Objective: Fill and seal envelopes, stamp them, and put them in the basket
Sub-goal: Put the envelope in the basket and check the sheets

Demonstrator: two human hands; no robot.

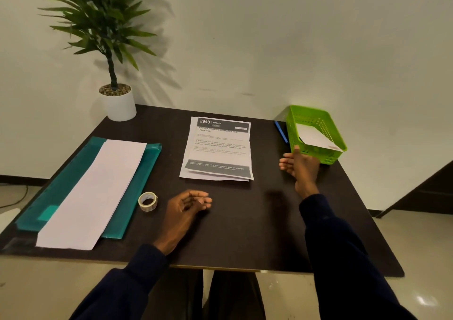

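Neither grip holds anything, right hand open beside the green plastic mesh basket, left hand loosely curled; the light, floppy white paper envelope probably wants an edge pinch.

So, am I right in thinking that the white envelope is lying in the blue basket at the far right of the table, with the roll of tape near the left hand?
Not quite: the basket is green, not blue. The head view shows the white envelope lying in it at the far right of the table, and the roll of tape near the left hand.
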